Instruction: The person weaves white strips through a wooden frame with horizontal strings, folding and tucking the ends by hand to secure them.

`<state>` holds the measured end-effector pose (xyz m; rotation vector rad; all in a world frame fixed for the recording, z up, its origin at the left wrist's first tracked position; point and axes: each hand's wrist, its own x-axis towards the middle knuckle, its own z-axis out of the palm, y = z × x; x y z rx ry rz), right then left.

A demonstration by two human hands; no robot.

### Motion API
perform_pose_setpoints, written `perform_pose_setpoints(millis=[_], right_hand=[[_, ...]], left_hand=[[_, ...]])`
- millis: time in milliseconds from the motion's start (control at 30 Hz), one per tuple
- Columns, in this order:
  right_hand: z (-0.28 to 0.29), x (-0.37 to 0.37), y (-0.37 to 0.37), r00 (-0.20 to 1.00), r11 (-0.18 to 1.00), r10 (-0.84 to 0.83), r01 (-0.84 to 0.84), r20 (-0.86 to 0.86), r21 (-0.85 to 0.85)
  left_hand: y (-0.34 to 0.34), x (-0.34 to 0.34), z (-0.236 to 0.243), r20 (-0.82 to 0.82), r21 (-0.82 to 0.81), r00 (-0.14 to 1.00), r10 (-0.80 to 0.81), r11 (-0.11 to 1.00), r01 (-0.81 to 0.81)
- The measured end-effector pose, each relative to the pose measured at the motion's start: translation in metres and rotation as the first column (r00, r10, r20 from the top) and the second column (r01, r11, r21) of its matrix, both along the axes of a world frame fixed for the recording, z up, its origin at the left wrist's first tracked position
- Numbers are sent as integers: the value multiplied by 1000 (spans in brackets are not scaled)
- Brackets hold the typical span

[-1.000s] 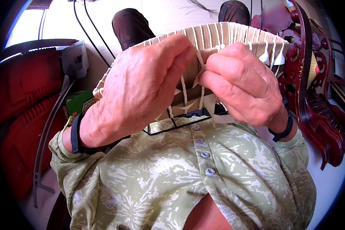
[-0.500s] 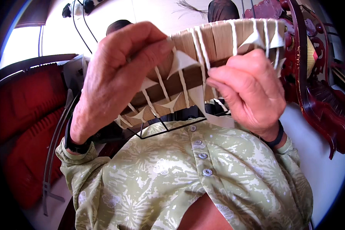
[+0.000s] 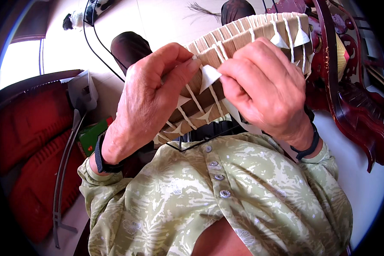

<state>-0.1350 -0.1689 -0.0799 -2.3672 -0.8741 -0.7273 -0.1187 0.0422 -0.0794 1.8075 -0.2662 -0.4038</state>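
Note:
Held up before my chest is a curved band of pale wooden strips [image 3: 243, 39], bound crosswise with white cord [image 3: 195, 101]. White ribbon weaves round it and stands out in pointed folds. My left hand [image 3: 151, 89] is closed at the near edge, thumb and forefinger pinched where a fold of white ribbon [image 3: 210, 78] meets the rim. From the right, my right hand [image 3: 269, 85] pinches the tip of that same fold. The fingers of both hands are bent, and the right one hides part of the band. Thin black wire [image 3: 200, 143] shows below, near my shirt.
Dark red carved wooden furniture [image 3: 354, 115] stands close on the right. Red ribbed cushions [image 3: 34, 128], a grey metal bar [image 3: 64, 170] and a green box [image 3: 94, 135] are on the left. A black-and-white animal [image 3: 83, 19] lies on the floor beyond black wire loops [image 3: 87, 30].
My hands have come closer together, the left moving right. The band has tilted, showing more of its far side. The right fingers have moved up and left to the ribbon fold's tip.

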Motion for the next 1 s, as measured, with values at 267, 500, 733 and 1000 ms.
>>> perform_pose_setpoints(millis=[267, 500, 733, 1000], right_hand=[[2, -24, -10, 972, 994, -20, 43, -232, 95], [7, -60, -5, 854, 983, -173, 121, -491, -136], [2, -74, -1, 828, 980, -190, 126, -528, -155], [-2, -83, -12, 740, 996, -67, 5, -669, -95]], left_hand=[[11, 5, -7, -24, -17, 999, -21, 1000, 21], [6, 18, 12, -279, 123, 956, -95, 984, 133], [0, 8, 0, -208, -39, 973, -95, 995, 88], [3, 4, -6, -176, -91, 983, -54, 995, 39]])
